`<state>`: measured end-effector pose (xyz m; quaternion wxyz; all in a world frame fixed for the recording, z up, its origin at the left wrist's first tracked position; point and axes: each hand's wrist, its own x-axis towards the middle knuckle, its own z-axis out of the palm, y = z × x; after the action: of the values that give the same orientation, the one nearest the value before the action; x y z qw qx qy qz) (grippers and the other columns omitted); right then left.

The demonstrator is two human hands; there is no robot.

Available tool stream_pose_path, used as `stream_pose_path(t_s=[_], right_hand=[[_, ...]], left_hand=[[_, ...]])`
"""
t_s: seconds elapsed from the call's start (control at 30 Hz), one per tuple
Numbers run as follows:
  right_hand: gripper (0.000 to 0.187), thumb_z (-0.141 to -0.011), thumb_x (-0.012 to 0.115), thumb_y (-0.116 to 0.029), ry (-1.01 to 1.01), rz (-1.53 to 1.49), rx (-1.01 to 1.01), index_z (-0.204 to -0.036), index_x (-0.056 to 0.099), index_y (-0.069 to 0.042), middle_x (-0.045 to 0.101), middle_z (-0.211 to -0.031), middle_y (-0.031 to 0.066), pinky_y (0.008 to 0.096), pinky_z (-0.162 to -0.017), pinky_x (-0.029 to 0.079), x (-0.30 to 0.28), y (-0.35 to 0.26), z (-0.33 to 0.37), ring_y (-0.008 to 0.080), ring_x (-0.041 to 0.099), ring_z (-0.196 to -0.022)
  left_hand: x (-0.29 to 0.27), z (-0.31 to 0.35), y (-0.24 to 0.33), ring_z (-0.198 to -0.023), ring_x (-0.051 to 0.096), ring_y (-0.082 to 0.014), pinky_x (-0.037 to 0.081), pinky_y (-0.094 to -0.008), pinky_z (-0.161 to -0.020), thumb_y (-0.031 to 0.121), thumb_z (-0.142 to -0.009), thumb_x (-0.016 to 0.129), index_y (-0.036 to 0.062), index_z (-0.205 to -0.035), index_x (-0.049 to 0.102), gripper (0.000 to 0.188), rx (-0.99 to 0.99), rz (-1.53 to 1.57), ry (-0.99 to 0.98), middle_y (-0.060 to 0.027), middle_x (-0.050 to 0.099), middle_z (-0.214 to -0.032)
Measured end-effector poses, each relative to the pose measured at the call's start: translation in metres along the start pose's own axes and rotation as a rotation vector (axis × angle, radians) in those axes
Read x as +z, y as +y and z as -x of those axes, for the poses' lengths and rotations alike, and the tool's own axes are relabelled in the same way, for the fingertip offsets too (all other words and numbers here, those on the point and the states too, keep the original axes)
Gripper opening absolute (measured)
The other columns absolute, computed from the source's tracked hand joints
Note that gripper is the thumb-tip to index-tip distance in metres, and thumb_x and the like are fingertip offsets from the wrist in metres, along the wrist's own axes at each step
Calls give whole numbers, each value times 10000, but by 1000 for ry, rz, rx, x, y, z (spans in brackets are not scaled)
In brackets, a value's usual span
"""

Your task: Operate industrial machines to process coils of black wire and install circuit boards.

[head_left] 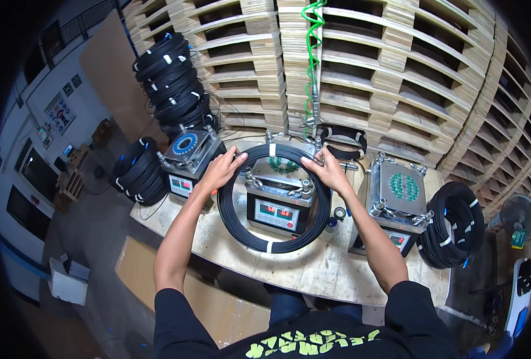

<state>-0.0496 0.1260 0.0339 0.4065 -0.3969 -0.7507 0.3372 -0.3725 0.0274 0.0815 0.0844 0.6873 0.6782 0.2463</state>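
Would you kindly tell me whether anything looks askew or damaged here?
Nothing looks plainly damaged. The tall stack of black coils at the back left seems uneven and tilted, though fisheye bending may exaggerate that. The coil held by the left hand and right hand looks neatly tied.

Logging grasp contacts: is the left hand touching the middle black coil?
Touching. The head view shows the left hand at the black coil's upper-left side, digits overlapping it with no visible gap.
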Motion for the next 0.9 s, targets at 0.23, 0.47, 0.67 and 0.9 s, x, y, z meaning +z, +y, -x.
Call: stream_pose_path(t_s=[0.23,0.47,0.67,0.9], right_hand=[[639,-774,766,-563,-7,158,78,-982,559,4,658,-827,156,366,-745,508,7,5,-7,236,633,-791],[326,-937,668,-335,100,78,80,-900,613,-16,604,-690,56,277,-612,450,-15,2,12,117,560,-639],[190,-958,628,-151,82,-374,372,-1111,551,-70,583,-698,-3,195,-455,322,-29,-18,72,39,474,-534],[122,-938,651,-110,302,-483,302,-1013,602,-28,610,-748,19,215,-491,442,-15,-15,134,69,546,-580]], left_hand=[[23,-15,-29,-946,611,-472,461,-526,-791,498,-998,463,61,-1101,485,449,49,67,-88,-267,653,-942],[16,-22,-57,-946,653,-390,489,-409,-822,345,-1018,506,-15,-1162,550,391,242,361,-132,-229,669,-992],[-9,0,-88,-628,428,-43,350,-205,-557,178,-1012,541,39,-1172,570,214,-30,886,-13,40,466,-735],[9,47,-132,-586,497,-57,378,-199,-492,189,-984,604,72,-1091,604,158,-26,1189,-336,9,543,-733]])
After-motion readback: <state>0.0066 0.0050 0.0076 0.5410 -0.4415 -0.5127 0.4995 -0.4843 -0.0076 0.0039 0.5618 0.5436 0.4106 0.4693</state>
